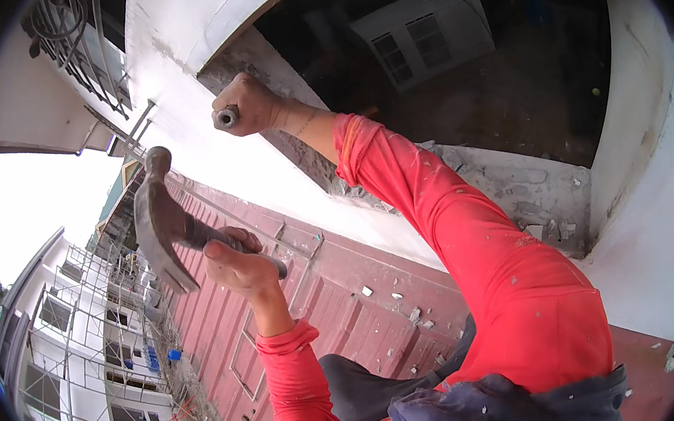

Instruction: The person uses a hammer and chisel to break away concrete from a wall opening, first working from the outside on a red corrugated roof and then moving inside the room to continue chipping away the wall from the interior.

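Note:
My left hand (239,267) is wrapped round the dark handle of a claw hammer (159,211). The hammer's round striking face points up and its claw hangs toward the lower side. Higher up and to the right, my right hand (256,106) makes a fist round a metal rod (227,118). Only the rod's round end, with a dark hollow in its middle, shows; the fist hides the rest. This fist is beside the rough, chipped edge of a wall opening (299,153). The hammer head is apart from the rod.
Broken masonry bits lie on the opening's rough ledge (514,193). Inside the dark opening is a white boxy unit with grilles (426,35). Below, several chips are scattered on a reddish panelled surface (345,299). Scaffolding (81,332) fronts a white building at left.

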